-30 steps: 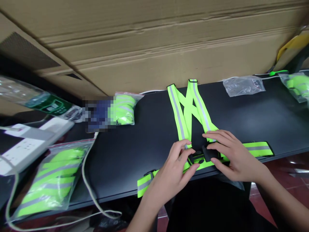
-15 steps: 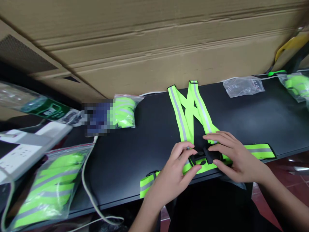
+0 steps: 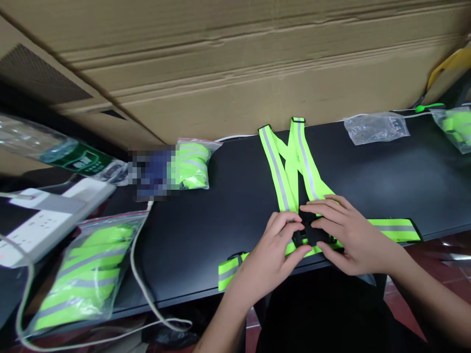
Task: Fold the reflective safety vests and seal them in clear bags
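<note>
A fluorescent yellow-green reflective harness [image 3: 293, 162] with grey stripes lies on the black table [image 3: 180, 245], its two shoulder straps crossing toward the cardboard. At its waist belt is a black plastic buckle [image 3: 313, 234], its two halves joined or nearly so. My left hand [image 3: 270, 252] pinches the buckle's left side between thumb and fingers. From the other side, my right hand [image 3: 355, 240] grips the right half, its fingertips close to the left ones. Belt loops stretch out past both hands, and parts of the belt are hidden under them.
Bagged harnesses lie at the left front [image 3: 83, 282], the back left [image 3: 193, 166] and the far right [image 3: 458, 126]. An emptied-looking plastic bag [image 3: 377, 128] rests near the cardboard wall [image 3: 257, 88]. A power strip [image 3: 47, 220], white cable [image 3: 138, 274] and plastic bottle [image 3: 73, 157] occupy the left.
The gap between the buckle halves has closed as my right hand moved left toward my left hand. The whole view has shifted slightly.
</note>
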Motion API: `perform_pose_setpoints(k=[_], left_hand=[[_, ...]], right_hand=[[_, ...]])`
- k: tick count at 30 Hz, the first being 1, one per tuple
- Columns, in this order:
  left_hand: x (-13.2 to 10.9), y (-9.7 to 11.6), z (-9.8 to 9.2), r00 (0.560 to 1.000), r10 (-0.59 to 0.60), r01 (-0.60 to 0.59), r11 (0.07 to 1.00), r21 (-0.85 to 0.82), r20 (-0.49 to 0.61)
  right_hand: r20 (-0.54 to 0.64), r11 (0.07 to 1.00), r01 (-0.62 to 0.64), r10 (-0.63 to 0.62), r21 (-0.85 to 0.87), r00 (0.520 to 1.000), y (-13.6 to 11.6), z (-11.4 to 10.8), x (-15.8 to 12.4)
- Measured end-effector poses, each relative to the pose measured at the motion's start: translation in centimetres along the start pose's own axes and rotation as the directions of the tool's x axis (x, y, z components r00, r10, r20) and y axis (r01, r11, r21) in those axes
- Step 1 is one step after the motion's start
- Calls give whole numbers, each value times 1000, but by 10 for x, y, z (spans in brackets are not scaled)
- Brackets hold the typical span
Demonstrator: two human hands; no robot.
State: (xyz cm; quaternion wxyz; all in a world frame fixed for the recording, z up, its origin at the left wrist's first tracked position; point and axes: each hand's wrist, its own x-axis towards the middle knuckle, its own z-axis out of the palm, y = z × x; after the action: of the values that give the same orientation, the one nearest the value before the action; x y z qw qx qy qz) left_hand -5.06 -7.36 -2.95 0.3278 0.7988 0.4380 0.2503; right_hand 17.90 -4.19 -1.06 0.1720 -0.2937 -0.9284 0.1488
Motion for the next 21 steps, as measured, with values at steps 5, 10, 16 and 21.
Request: perform_pose_setpoints(k=[5, 10, 16, 21], left_hand=[[-1, 1, 2, 998, -54, 54, 999, 0, -10], [-4, 9, 2, 994, -108, 108, 993, 40, 12], [-15, 7, -5, 992, -55, 84, 957, 276, -110], [-20, -7, 0, 976, 93, -44, 970, 239, -198]], right_hand=[[65, 998, -3, 7, -57, 998, -4, 3, 6], [82, 996, -46, 52, -72, 995, -3, 6, 4], [58, 996, -78, 80, -49, 995, 3, 9, -5], [44, 996, -91, 92, -9, 995, -2, 9, -1]])
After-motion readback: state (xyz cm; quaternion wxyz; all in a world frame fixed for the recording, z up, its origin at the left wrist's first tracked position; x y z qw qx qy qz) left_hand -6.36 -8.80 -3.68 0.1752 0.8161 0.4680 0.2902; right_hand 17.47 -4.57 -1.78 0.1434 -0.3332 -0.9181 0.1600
